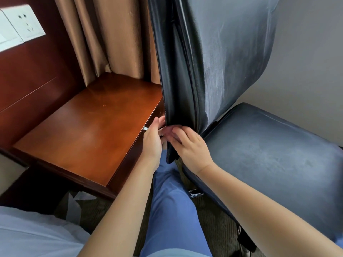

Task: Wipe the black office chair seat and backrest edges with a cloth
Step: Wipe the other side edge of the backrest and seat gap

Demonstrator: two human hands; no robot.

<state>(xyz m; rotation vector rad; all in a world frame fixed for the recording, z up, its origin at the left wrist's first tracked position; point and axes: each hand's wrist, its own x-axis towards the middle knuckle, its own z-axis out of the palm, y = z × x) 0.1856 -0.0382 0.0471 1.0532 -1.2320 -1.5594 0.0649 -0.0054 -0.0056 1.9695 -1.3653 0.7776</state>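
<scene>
The black office chair stands close in front of me, its backrest point(178, 86) seen edge-on and its seat point(269, 149) to the right. My left hand point(153, 140) lies against the rear side of the backrest's lower edge, fingers fairly straight. From the front, my right hand point(189, 145) curls its blurred fingers over that same lower edge. A small pinkish cloth point(167, 132) shows between the two hands, under the right fingers and mostly hidden. Pale wipe streaks mark the backrest front and the seat.
A reddish wooden bedside table point(89, 130) stands directly left of the chair, almost touching the backrest. Brown curtains point(111, 34) hang behind it, and a wall socket plate point(24, 25) is at upper left. My blue-trousered leg point(172, 201) is below the hands, with white bedding point(27, 236) at lower left.
</scene>
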